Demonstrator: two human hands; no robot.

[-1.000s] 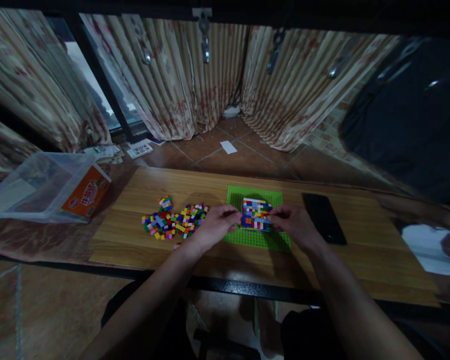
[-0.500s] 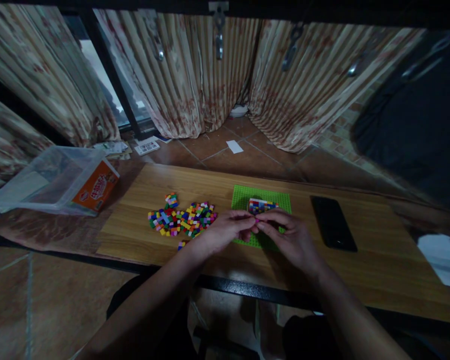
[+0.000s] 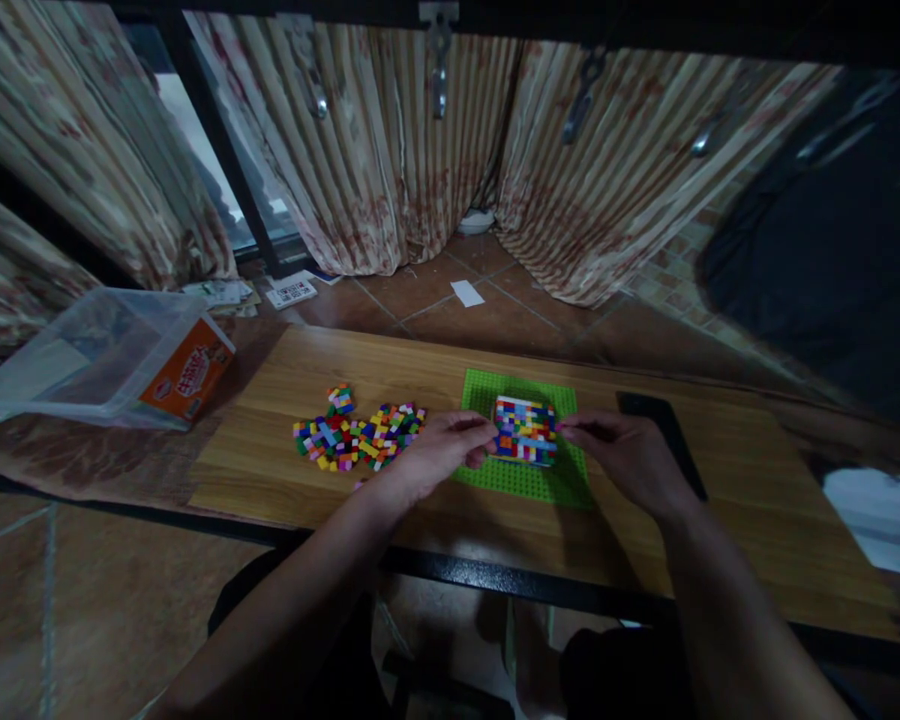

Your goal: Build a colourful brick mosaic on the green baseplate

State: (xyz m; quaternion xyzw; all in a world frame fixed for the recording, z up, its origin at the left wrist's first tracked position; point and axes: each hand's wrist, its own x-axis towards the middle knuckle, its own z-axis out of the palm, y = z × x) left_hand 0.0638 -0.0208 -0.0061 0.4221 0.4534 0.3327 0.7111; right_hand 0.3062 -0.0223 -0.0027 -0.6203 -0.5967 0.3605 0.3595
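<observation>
The right hand (image 3: 607, 440) pinches a pink brick (image 3: 560, 427) beside the brick block (image 3: 526, 431); the left hand (image 3: 457, 442), fingertips together, touches the block's left side.

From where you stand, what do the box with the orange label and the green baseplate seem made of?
Box: probably clear plastic, smooth and slightly cloudy; the curtain and papers show through.
Green baseplate: likely moulded plastic, with rows of studs.

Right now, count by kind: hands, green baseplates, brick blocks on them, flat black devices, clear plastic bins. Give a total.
Hands: 2, left hand and right hand
Green baseplate: 1
Brick block: 1
Black device: 1
Plastic bin: 1
Total: 6
</observation>
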